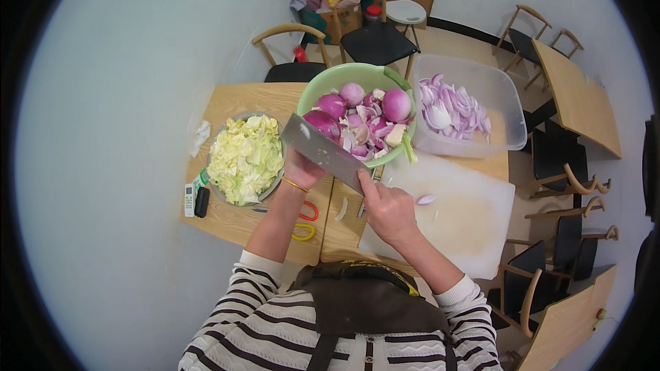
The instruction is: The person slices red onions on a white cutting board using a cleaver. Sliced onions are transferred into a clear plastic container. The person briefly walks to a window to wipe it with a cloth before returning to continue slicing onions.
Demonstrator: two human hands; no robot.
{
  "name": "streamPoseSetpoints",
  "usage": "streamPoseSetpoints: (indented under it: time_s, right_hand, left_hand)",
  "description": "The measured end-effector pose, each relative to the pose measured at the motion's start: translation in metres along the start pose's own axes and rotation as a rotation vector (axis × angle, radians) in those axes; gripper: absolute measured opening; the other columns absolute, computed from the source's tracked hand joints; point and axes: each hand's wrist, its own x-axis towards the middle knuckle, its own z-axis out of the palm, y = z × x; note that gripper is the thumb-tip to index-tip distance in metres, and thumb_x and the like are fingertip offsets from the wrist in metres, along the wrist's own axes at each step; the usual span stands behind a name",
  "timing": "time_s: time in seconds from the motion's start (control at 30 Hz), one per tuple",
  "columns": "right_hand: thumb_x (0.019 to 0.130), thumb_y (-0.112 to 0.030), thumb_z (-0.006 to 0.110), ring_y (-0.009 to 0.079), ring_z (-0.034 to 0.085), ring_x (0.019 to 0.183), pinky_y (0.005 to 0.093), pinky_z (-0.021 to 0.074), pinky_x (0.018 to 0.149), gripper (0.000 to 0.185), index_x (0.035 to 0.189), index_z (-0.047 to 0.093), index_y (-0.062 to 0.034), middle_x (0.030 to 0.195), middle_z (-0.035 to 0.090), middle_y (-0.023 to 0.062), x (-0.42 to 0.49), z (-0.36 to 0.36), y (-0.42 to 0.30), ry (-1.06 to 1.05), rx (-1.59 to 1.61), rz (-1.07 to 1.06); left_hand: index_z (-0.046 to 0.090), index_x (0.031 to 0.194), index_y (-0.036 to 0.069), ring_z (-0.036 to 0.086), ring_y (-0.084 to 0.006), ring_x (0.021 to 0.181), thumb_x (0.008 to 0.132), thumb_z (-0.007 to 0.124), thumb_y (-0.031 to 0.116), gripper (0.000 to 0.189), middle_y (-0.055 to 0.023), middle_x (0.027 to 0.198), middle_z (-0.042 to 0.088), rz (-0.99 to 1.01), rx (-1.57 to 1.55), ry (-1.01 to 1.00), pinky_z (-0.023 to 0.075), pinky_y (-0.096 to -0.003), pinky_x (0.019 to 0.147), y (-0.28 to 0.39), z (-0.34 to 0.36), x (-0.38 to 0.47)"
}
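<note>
My right hand point(390, 211) grips a cleaver point(325, 149), its wide metal blade slanting up and left over the rim of a green basin point(308, 87). My left hand point(303, 167) is beside the basin, partly hidden behind the blade; whether it holds anything cannot be seen. Red onions point(397, 105), whole and in pieces, with peels fill the basin. On the white cutting board point(464, 221) lies a small onion piece point(425, 200). Sliced red onion point(451, 108) lies in the clear plastic tub point(470, 150). Chopped cabbage point(245, 159) fills a round metal container at left.
Scissors with red point(309, 211) and yellow point(304, 232) handles lie partly under my left forearm. A white remote control point(189, 200), a black case point(202, 202) and a crumpled tissue point(201, 138) are at the table's left edge. Chairs point(379, 41) stand beyond the table and at right.
</note>
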Motion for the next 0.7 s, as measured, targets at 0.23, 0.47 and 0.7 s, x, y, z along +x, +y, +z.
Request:
streamPoseSetpoints:
  time_s: [0.23,0.47,0.7]
  right_hand:
    - [0.070,-0.006,0.056,0.0208,0.055,0.049,0.0332,0.0442,0.045,0.050,0.119,0.052,0.0027,0.062,0.052,0.0082,-0.002,0.000,-0.002,0.020,-0.037,-0.047]
    - [0.070,-0.004,0.056,0.0229,0.057,0.047,0.0343,0.0460,0.044,0.048,0.116,0.051,0.0064,0.062,0.055,0.0103,0.001,-0.001,-0.003,-0.062,-0.046,-0.006]
    - [0.071,-0.001,0.054,0.0293,0.062,0.051,0.0390,0.0469,0.043,0.046,0.116,0.049,0.0090,0.061,0.059,0.0160,0.012,0.015,-0.007,-0.103,0.031,0.118]
  left_hand:
    - [0.052,0.123,0.013,0.056,-0.0276,0.111,0.087,0.053,0.051,0.053,-0.0078,0.121,0.058,0.032,0.100,0.077,0.0443,-0.0475,0.098,-0.006,0.000,-0.006]
    - [0.053,0.121,0.015,0.056,-0.0283,0.109,0.088,0.049,0.054,0.052,-0.0077,0.118,0.058,0.135,0.213,0.238,0.0464,-0.0485,0.093,-0.013,-0.014,-0.002]
    - [0.054,0.118,0.017,0.059,-0.0237,0.104,0.088,0.043,0.060,0.054,-0.0048,0.116,0.060,0.178,0.318,0.340,0.0499,-0.0466,0.083,-0.011,0.009,-0.003]
